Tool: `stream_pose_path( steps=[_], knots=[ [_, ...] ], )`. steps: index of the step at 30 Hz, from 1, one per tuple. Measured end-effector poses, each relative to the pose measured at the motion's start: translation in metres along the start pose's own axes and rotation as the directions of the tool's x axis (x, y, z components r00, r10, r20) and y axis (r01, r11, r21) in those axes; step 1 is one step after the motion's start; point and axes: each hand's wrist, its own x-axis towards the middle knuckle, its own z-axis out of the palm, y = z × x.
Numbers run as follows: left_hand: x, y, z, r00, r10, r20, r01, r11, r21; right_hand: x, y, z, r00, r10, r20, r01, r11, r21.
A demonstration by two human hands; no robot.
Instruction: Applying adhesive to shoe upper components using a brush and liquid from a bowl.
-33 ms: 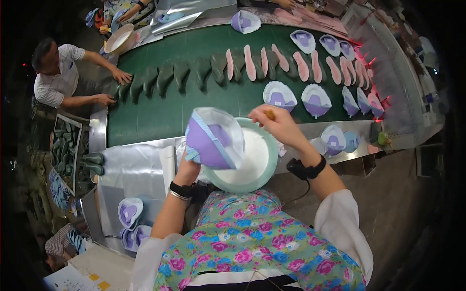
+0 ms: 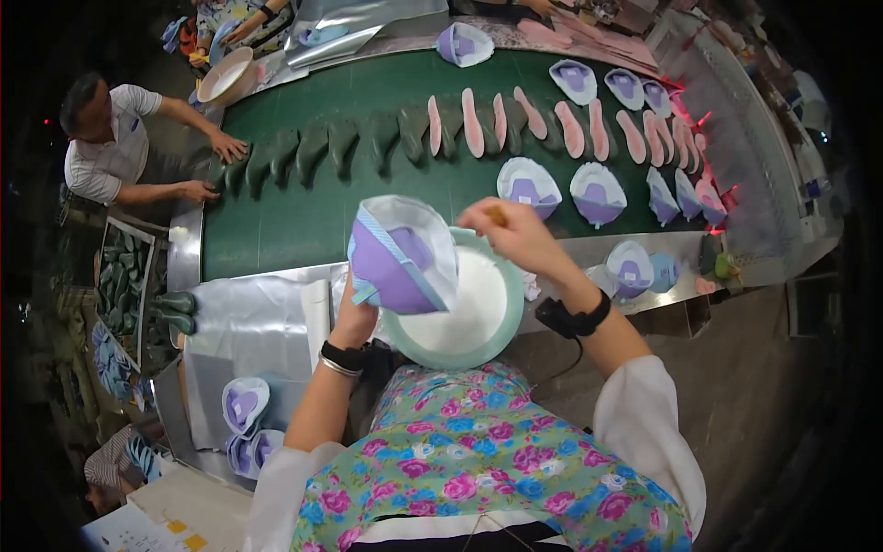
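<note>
- The purple upper with a small pale label point(image 2: 524, 199) lies on the green belt point(image 2: 294, 230), just beyond the right hand; any print on the label is too small to read.
- At the near left, a white sheet point(image 2: 189, 511) bears yellow patches; its finer marks are too blurred to make out.
- A pale green bowl point(image 2: 515, 308) stands at the belt's near edge, in front of the person, with smooth white matter point(image 2: 474, 299) in it.
- At the far left, a peach basin point(image 2: 212, 94) has pale contents.
- On the left, a framed rack point(image 2: 147, 276) is filled with dark green foot-shaped forms point(image 2: 120, 276).
- The left hand point(image 2: 353, 317) is raised on the left of the bowl, gripping a purple and white shoe upper point(image 2: 403, 258) from below; most of its fingers are hidden behind it. The upper is tilted, partly over the bowl's left side.
- The right hand point(image 2: 513, 237) hangs above the bowl's far right rim, palm down and wrist bent, fingers closed around a short brown handle point(image 2: 498, 215); the handle's other end cannot be seen.
- At the left end of the belt, a co-worker point(image 2: 110, 138) has both hands at more dark forms.
</note>
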Motion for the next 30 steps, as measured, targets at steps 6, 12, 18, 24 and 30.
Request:
stream_pose_path(
  steps=[6, 12, 18, 24, 30],
  knots=[
    [0.066, 0.01, 0.026, 0.981, 0.088, -0.174, -0.101, 0.992, -0.069, 0.063, -0.002, 0.03, 0.926, -0.248, 0.284, 0.323, 0.91, -0.26],
    [0.01, -0.012, -0.073, 0.881, -0.069, -0.467, 0.283, 0.87, 0.404, 0.141, 0.097, 0.013, 0.926, -0.139, 0.35, 0.321, 0.778, -0.541],
    [-0.231, -0.057, -0.242, 0.159, 0.217, -0.963, 0.853, 0.461, 0.245, 0.18, 0.209, -0.027, 0.95, 0.047, 0.307, 0.251, 0.465, -0.849],
    [-0.356, -0.054, -0.365, -0.117, 0.218, -0.969, 0.96, 0.275, -0.054, 0.17, 0.207, -0.014, 0.99, 0.132, 0.051, -0.013, 0.444, -0.896],
    [-0.311, -0.083, -0.404, 0.34, -0.312, -0.887, 0.929, -0.039, 0.369, 0.111, 0.092, 0.07, 0.998, 0.066, -0.025, -0.057, 0.559, -0.827]
  ],
)
